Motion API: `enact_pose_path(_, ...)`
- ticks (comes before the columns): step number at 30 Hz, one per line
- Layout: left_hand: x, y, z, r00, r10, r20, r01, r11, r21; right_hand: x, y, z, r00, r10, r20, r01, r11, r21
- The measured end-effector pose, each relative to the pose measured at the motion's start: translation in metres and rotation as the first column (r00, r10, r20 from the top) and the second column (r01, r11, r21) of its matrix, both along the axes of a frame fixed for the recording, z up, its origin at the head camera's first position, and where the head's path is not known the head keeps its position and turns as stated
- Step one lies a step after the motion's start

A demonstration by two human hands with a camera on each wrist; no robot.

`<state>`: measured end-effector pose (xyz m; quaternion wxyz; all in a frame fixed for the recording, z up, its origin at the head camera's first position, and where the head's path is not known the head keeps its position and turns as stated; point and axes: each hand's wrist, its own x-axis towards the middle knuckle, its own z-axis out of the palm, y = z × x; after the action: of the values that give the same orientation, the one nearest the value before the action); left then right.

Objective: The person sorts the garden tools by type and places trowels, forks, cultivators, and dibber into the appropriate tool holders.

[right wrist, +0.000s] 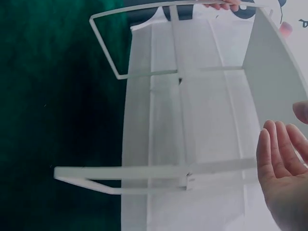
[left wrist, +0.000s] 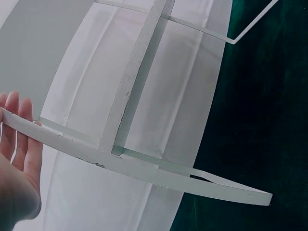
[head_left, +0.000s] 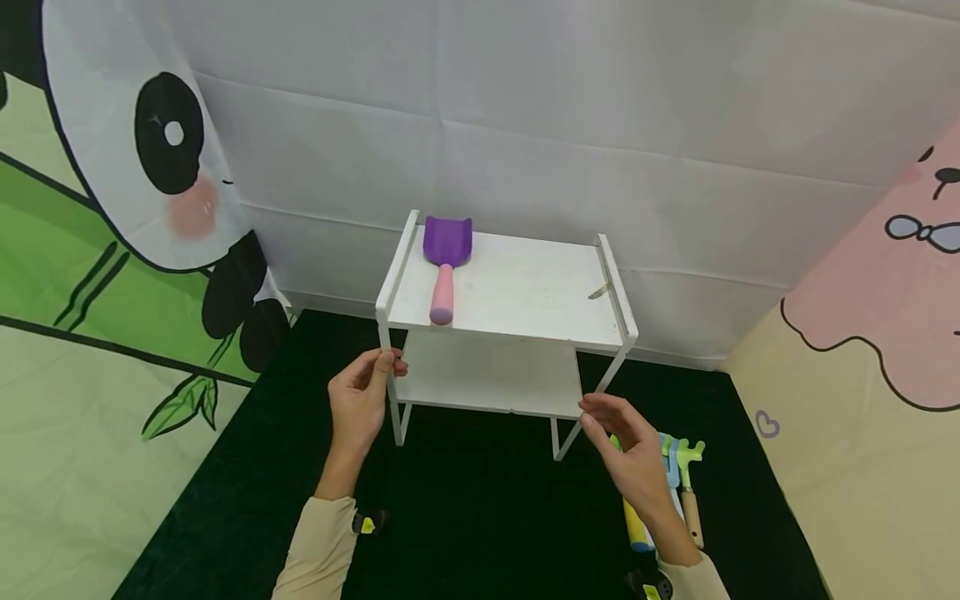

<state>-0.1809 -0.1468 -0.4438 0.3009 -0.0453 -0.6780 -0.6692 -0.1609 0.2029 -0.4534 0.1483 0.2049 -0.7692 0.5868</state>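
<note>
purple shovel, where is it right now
In the head view the purple shovel lies on the top board of the white shelf, near its left rail, pink handle pointing toward the person, above and just right of the left hand.

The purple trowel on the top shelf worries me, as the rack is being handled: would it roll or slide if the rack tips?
The purple trowel probably slides more than rolls: its broad scoop lies flat. The round pink handle overhangs the front edge, so a forward tilt could drop it. The left hand grips the white rack, whose thin frame looks light and easily jolted.
</note>
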Motion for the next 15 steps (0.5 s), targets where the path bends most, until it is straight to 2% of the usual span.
enact_pose_path(12, -0.002, -0.001, -0.003, 1.000, -0.006, -0.017, 0.006, 1.000, -0.002, 0.010, 0.023, -0.028, 0.991, -0.091, 0.099, 0.087, 0.995, 0.037)
enact_pose_path(13, 0.000, 0.000, 0.001, 1.000, -0.005, -0.014, 0.005, 1.000, -0.001, 0.011, 0.025, -0.030, 0.989, -0.100, 0.109, 0.096, 0.994, 0.044)
enact_pose_path(15, 0.001, 0.000, 0.001, 1.000, -0.004, -0.010, 0.004, 1.000, -0.001, 0.013, 0.028, -0.034, 0.985, -0.118, 0.128, 0.111, 0.992, 0.058)
